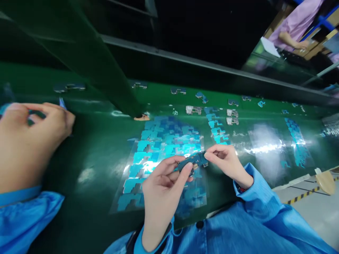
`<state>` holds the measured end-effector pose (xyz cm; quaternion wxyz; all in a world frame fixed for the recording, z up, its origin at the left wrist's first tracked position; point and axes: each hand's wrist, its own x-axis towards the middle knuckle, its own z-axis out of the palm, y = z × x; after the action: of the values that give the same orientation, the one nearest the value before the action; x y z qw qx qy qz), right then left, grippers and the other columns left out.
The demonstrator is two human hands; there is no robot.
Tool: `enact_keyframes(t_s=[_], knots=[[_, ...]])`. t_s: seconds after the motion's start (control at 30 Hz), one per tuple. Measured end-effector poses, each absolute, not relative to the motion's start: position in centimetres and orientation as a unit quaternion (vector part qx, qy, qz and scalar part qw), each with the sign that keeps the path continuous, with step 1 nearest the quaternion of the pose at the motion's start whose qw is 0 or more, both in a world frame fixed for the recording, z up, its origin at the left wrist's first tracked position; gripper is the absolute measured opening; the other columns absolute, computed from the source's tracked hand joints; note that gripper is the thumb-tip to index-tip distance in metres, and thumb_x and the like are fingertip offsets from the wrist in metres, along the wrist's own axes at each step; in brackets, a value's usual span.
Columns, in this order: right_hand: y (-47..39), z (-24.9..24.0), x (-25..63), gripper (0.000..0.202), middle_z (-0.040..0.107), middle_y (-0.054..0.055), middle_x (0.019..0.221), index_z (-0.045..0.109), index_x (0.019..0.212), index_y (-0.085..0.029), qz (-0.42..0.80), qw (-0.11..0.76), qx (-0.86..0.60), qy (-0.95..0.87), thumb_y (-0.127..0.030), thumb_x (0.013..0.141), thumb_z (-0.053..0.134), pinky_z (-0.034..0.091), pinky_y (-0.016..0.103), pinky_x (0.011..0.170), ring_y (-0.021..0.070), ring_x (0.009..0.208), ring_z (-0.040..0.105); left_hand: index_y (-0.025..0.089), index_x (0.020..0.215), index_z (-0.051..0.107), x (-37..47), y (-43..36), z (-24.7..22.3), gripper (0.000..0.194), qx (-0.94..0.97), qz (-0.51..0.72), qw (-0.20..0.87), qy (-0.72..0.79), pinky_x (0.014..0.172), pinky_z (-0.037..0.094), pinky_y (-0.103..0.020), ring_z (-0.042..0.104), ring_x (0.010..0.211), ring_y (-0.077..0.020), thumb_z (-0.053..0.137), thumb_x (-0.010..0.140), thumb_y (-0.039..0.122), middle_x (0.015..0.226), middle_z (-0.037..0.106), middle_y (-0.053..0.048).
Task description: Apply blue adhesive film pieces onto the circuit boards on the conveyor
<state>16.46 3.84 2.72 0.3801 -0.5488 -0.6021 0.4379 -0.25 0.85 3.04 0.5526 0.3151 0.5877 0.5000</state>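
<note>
A dark blue circuit board [194, 161] is raised above the bench. My left hand [162, 187] is closed around its left part, the thumb lying on top and the fingers underneath. At the board's right end, my right hand [227, 161] pinches with thumb and index finger; whether a small piece is also between those fingertips cannot be made out. Beneath and behind my hands, a clear sheet [120, 204] bears rows of shiny blue film pieces [148, 146]. A narrower strip of similar blue pieces [215, 127] lies beyond my right hand.
Small boards [178, 91] line the green bench's [92, 158] back edge. Silvery parts [232, 121] and another film strip [296, 141] are right. A green post [111, 74] stands left of centre. Another person's hand [39, 134] is far left, near a board; a person in pink [296, 23] is across.
</note>
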Motion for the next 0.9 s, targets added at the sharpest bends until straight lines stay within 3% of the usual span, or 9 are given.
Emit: enact_keyframes(t_s=[0.13,0.2,0.33,0.43,0.5,0.6,0.7,0.8,0.9], knots=[[9.7,2.6,18.8,0.04,0.066,0.002,0.062,0.066,0.067,-0.016,0.366,0.337,-0.615,-0.612,-0.055,0.078,0.065,0.053,0.027,0.059,0.0137,0.061,0.063,0.025,0.12,0.057,-0.5,1.3,2.7,0.047,0.328,0.514,0.576,0.544,0.08,0.062,-0.029,0.072,0.095,-0.0212,0.073,0.079,0.043,0.111,0.071,-0.005],[14.5,2.6,20.9,0.041,0.067,0.005,0.067,0.065,0.074,-0.015,0.312,0.343,-0.65,-0.602,-0.053,0.085,0.057,0.054,0.029,0.064,0.0141,0.063,0.063,0.027,0.125,0.054,-0.8,1.2,2.8,0.046,0.333,0.529,0.578,0.525,0.087,0.059,-0.03,0.067,0.108,-0.0223,0.067,0.084,0.044,0.127,0.064,-0.007],[23.1,2.9,25.1,0.033,0.068,0.013,0.079,0.065,0.081,-0.012,0.22,0.306,-0.713,-0.591,-0.042,0.089,0.057,0.054,0.038,0.081,0.0199,0.078,0.065,0.027,0.118,0.059,-1.6,0.6,2.9,0.038,0.338,0.538,0.567,0.525,0.085,0.057,-0.026,0.069,0.104,-0.0211,0.068,0.084,0.042,0.12,0.066,-0.005],[25.1,3.1,26.6,0.026,0.068,0.022,0.1,0.066,0.099,-0.005,0.162,0.262,-0.731,-0.609,-0.028,0.089,0.058,0.045,0.05,0.098,0.0301,0.103,0.063,0.029,0.111,0.063,-2.2,0.1,3.0,0.03,0.34,0.544,0.547,0.538,0.084,0.055,-0.022,0.068,0.103,-0.0186,0.07,0.084,0.038,0.117,0.067,-0.001],[23.6,3.0,26.7,0.031,0.063,0.025,0.118,0.062,0.114,-0.005,0.138,0.235,-0.716,-0.643,-0.022,0.09,0.055,0.037,0.052,0.106,0.033,0.118,0.056,0.03,0.107,0.066,-2.6,-0.1,3.0,0.025,0.343,0.547,0.532,0.547,0.086,0.054,-0.02,0.067,0.105,-0.0178,0.071,0.083,0.036,0.116,0.067,0.001],[17.7,1.9,26.3,0.042,0.056,0.017,0.136,0.058,0.128,-0.013,0.15,0.185,-0.651,-0.721,-0.029,0.089,0.06,0.033,0.043,0.114,0.0283,0.131,0.049,0.031,0.101,0.069,-2.9,-0.1,3.1,0.018,0.346,0.533,0.521,0.569,0.088,0.052,-0.019,0.065,0.107,-0.0171,0.07,0.083,0.037,0.114,0.067,0.003],[10.2,-0.3,26.4,0.075,0.045,0.012,0.149,0.05,0.139,-0.021,0.19,0.129,-0.582,-0.78,-0.044,0.073,0.078,0.031,0.046,0.118,0.0302,0.14,0.038,0.029,0.094,0.071,-2.7,0.2,3.4,0.017,0.343,0.517,0.522,0.586,0.086,0.054,-0.02,0.067,0.104,-0.0182,0.072,0.081,0.038,0.112,0.069,0.002],[5.2,-2.7,27.1,0.067,0.042,0.014,0.15,0.048,0.141,-0.022,0.187,0.12,-0.556,-0.801,-0.044,0.082,0.07,0.035,0.052,0.114,0.0316,0.142,0.036,0.028,0.095,0.071,-2.2,0.7,3.4,0.019,0.356,0.496,0.528,0.591,0.081,0.055,-0.023,0.069,0.1,-0.02,0.071,0.08,0.04,0.107,0.072,0.0],[4.0,-4.1,27.7,0.051,0.05,0.014,0.144,0.056,0.133,-0.022,0.172,0.153,-0.569,-0.79,-0.039,0.086,0.065,0.037,0.048,0.114,0.0284,0.138,0.042,0.025,0.096,0.071,-1.6,1.1,2.7,0.024,0.407,0.441,0.551,0.58,0.077,0.056,-0.027,0.071,0.094,-0.0222,0.067,0.081,0.044,0.102,0.075,-0.003]])
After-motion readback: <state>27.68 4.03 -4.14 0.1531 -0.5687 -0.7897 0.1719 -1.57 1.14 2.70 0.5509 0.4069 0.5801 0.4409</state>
